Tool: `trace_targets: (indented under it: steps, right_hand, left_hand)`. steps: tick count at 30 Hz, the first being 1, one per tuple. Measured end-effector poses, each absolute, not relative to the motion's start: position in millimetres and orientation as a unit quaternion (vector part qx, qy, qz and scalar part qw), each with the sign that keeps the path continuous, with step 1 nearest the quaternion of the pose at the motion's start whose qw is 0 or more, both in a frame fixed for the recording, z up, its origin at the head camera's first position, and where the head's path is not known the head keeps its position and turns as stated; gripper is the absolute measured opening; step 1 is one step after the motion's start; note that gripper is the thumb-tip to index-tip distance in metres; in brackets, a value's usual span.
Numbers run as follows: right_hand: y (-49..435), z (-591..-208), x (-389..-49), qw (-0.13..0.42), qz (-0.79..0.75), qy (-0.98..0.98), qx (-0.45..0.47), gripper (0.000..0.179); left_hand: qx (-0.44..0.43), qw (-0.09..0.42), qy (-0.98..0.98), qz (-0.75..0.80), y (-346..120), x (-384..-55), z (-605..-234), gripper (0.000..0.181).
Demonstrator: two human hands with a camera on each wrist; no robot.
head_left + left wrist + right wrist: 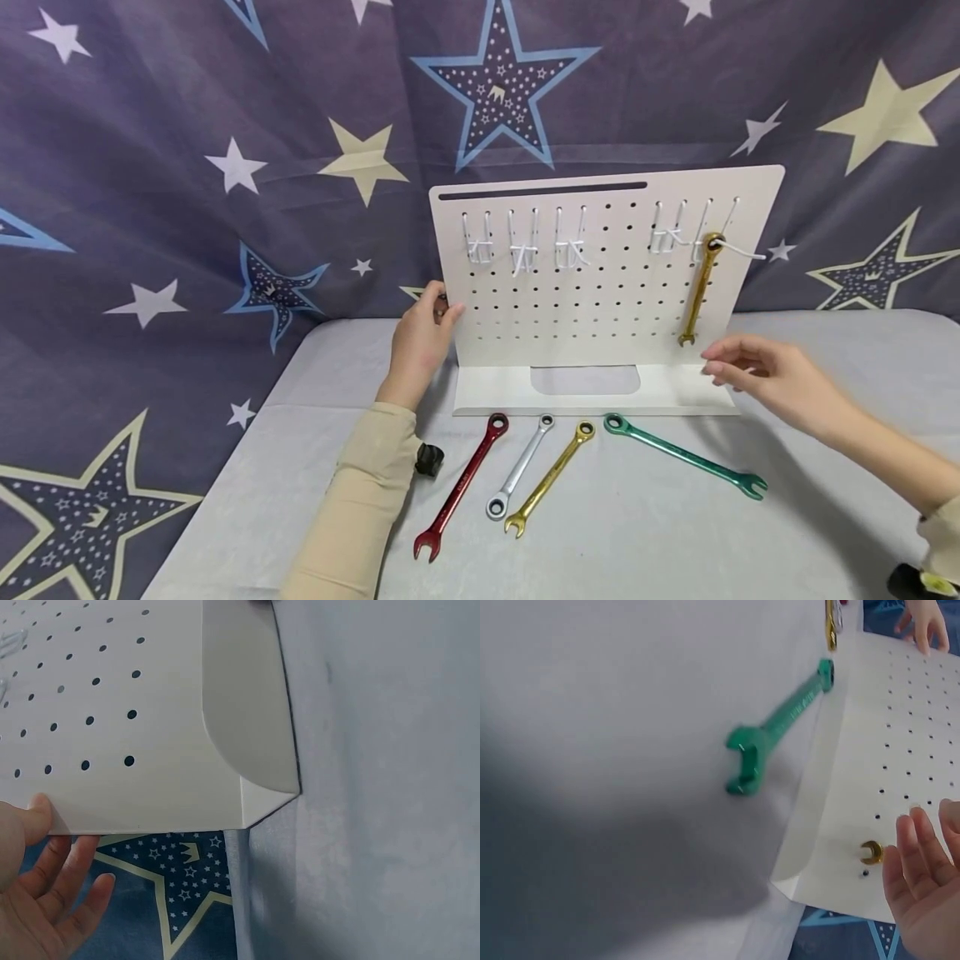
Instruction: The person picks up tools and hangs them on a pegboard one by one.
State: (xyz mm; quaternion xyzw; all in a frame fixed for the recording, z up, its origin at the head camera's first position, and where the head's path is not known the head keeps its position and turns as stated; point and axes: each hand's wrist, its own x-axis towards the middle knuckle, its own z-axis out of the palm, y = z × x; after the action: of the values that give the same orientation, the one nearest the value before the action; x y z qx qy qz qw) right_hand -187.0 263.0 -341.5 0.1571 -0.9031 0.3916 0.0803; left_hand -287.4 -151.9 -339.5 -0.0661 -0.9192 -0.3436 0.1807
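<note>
A white pegboard with wire hooks stands upright on its base. At its left edge is my left hand, the thumb on the front face and the fingers around the edge, also seen in the left wrist view. From the rightmost hook hangs a dark gold wrench, its open jaw pointing down. My right hand is just right of that wrench's lower end, fingers loosely bent and holding nothing. On the table before the base lie a red wrench, a silver wrench, a yellow-gold wrench and a green wrench.
Several white wire hooks without wrenches project from the upper pegboard. A grey cloth covers the table. Close behind the board hangs a dark curtain with stars.
</note>
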Motion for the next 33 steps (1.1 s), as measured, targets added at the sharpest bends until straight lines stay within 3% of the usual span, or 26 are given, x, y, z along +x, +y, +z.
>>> trace_targets:
  steps: [15,29,33]
  right_hand:
    - [245.8,-368.0,-168.6,0.034,0.382,-0.9,0.209,0.01]
    - [237.5,-384.6,-164.4,-0.097,0.371,-0.893,0.236,0.021]
    - [234.7,-385.0,-166.5,-0.101,0.354,-0.9,0.233,0.019]
  left_hand:
    - [-0.062,0.177,-0.919,-0.348,-151.5,-286.5,-339.4,0.027]
    - [-0.066,0.182,-0.918,-0.348,-150.8,-286.8,-339.9,0.027]
    - [-0.065,0.182,-0.918,-0.346,-151.6,-287.3,-340.0,0.028]
